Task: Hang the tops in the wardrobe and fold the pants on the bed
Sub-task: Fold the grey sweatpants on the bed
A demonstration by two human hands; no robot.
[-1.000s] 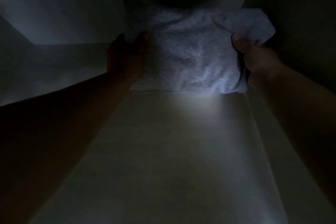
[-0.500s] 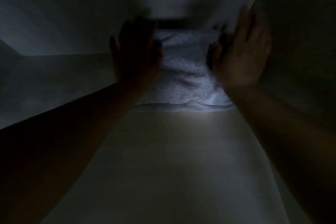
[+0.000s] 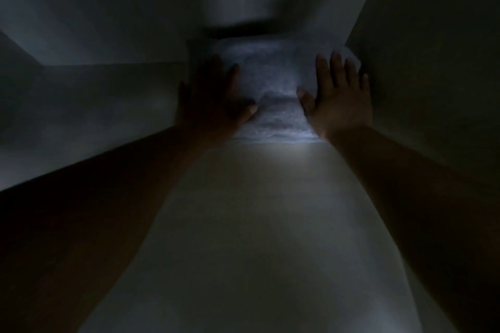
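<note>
Very dim, slightly blurred view into a narrow pale compartment, probably a wardrobe shelf (image 3: 265, 224). Folded grey-white garment (image 3: 278, 105) lying at the far end of the shelf, near edge squared off across its width, right side close against the dark side wall (image 3: 433, 76). Top or pants: cannot tell in this light.

Left hand (image 3: 213, 100) flat on the garment's left part, fingers straight and spread, thumb toward the middle. Right hand (image 3: 341, 97) likewise flat on the right part, fingers straight, gripping nothing. Both palms down, apparently pressing or smoothing the bundle.

Handling, judged from the surface: soft, fleecy or knitted texture, light, no stiffness; wrinkles across the middle suggest easy bunching under a push. Not fragile, not slippery, but folds likely to slide apart if dragged by one corner. Best hold: both side edges at once, thumbs on top and fingers beneath the near edge, keeping the stack together. Flat palm pressure suited only to seating it.
</note>
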